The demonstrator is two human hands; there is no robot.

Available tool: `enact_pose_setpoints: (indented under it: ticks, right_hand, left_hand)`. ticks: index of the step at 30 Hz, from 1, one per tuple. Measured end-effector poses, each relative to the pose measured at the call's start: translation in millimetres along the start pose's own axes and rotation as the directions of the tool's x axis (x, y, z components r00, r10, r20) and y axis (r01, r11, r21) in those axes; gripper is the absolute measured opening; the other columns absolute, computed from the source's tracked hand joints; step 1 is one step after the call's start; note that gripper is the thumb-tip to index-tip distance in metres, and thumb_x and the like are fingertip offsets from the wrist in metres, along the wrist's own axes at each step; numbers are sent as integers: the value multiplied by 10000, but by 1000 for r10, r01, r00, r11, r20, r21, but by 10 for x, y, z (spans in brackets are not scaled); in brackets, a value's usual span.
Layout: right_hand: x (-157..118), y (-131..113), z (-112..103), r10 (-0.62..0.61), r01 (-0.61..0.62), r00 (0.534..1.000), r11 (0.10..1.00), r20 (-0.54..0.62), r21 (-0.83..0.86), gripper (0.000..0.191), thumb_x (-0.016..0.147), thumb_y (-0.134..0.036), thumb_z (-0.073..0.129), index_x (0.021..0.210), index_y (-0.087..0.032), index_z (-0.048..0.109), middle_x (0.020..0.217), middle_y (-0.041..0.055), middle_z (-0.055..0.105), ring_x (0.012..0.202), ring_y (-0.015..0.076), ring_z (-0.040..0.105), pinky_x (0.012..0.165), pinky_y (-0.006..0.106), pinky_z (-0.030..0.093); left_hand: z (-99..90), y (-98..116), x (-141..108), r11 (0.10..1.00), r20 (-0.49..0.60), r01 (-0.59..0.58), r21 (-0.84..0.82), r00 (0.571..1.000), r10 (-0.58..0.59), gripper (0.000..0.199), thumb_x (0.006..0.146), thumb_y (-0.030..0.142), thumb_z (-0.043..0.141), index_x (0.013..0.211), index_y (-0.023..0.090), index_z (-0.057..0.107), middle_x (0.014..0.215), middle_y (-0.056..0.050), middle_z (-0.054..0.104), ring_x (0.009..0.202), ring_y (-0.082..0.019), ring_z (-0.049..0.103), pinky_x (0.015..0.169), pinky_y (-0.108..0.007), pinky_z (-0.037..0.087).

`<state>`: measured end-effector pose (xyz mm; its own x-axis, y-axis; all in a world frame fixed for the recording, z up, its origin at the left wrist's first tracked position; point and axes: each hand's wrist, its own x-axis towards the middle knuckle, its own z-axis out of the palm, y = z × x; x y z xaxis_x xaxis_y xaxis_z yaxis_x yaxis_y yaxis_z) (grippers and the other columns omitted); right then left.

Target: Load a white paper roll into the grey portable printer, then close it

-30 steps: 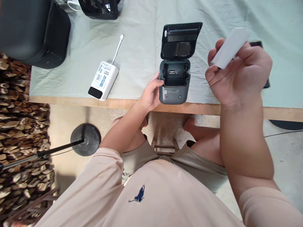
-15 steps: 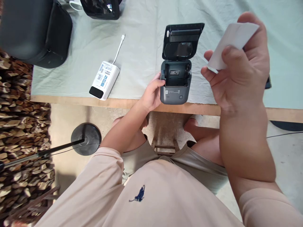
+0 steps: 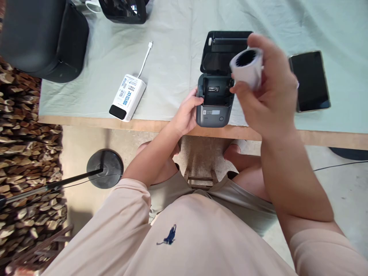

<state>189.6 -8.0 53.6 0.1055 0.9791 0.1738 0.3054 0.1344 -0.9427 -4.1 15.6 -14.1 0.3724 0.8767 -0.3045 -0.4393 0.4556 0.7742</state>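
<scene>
A dark grey label printer lies near the table's front edge with its black lid swung up and back, its inner compartment exposed. My left hand grips the printer's left side, thumb at the rim of the compartment. Between the thumb and fingers of my right hand is a white paper roll, its dark hollow core facing up and left. The roll is held above the printer's right side and covers part of the lid.
A white power bank with a short cable lies left of the printer. At the right is a dark-screened tablet. A black case and a black glossy device occupy the back left.
My right hand has moved left and turned, bringing the white roll beside the open lid and showing its core. The printer has shifted slightly right with my left hand. The tablet is now uncovered.
</scene>
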Motion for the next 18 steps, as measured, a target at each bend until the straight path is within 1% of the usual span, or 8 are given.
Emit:
enact_pose_setpoints:
  ticks: [2, 3, 5, 7, 9, 11, 14, 18]
  right_hand:
    - [-13, -7, 30, -150, 179, 981, 944, 122, -278, 652, 884, -364, 707, 1524, -450, 611, 1552, -20, 703, 1406, 302, 706, 1251, 585, 602]
    - [-12, 0, 43, -178, 239, 966, 890, 186, -389, 634, 908, -351, 664, 1531, -437, 588, 1492, -6, 738, 1363, 306, 728, 1227, 593, 603]
    - [-7, 13, 71, -116, 241, 961, 800, 252, -550, 582, 919, -315, 643, 1490, -407, 575, 1368, 12, 785, 1273, 319, 755, 1188, 594, 594]
    - [-9, 11, 105, -63, 232, 961, 706, 268, -669, 503, 955, -279, 613, 1451, -359, 583, 1320, 51, 796, 1232, 340, 753, 1158, 590, 580]
    - [-16, -8, 141, -60, 259, 956, 632, 287, -730, 466, 1008, -227, 539, 1464, -310, 590, 1340, 100, 791, 1218, 349, 748, 1124, 568, 568]
    - [-16, -31, 171, -75, 295, 947, 591, 313, -750, 506, 1020, -170, 495, 1504, -284, 590, 1414, 128, 771, 1207, 347, 749, 1078, 536, 565]
    - [11, -53, 196, -105, 334, 935, 585, 340, -739, 567, 980, -108, 526, 1509, -293, 611, 1536, 116, 724, 1228, 342, 745, 1028, 503, 567]
    - [67, -46, 197, -45, 299, 939, 600, 342, -742, 561, 933, -66, 563, 1420, -320, 675, 1468, 92, 747, 1201, 343, 745, 991, 479, 569]
  left_hand:
    - [-5, -9, -3, 1000, 1, 1, -11, 1000, -1, 286, 877, 385, 753, 1121, 248, 694, 1190, -36, 871, 1315, -337, 830, 986, -418, 725]
    - [-8, -12, -6, 1000, 6, -1, -19, 1000, 2, 305, 866, 389, 772, 1123, 246, 695, 1194, -37, 868, 1299, -338, 834, 986, -418, 725]
    - [-8, -13, -12, 1000, 15, -6, -31, 1000, 6, 343, 844, 394, 799, 1131, 241, 688, 1178, -36, 860, 1254, -333, 846, 969, -409, 724]
    - [-2, -5, -18, 1000, 19, -3, -25, 1000, 3, 372, 829, 382, 806, 1146, 236, 675, 1120, -23, 850, 1190, -309, 855, 928, -381, 716]
    - [8, 6, -24, 1000, 16, -3, -11, 1000, 4, 377, 824, 360, 798, 1152, 231, 664, 1047, 0, 830, 1114, -269, 856, 886, -340, 701]
    - [14, 12, -25, 1000, 14, -6, -3, 1000, 6, 349, 831, 345, 784, 1134, 226, 659, 985, 21, 805, 1031, -231, 846, 849, -307, 683]
    - [12, 5, -22, 1000, 19, -7, -13, 1000, 7, 319, 848, 343, 768, 1125, 222, 665, 946, 34, 780, 959, -208, 832, 814, -291, 666]
    - [0, -11, -15, 1000, 22, -11, -19, 1000, 11, 341, 848, 355, 789, 1140, 225, 668, 985, 22, 803, 1057, -240, 848, 868, -307, 678]
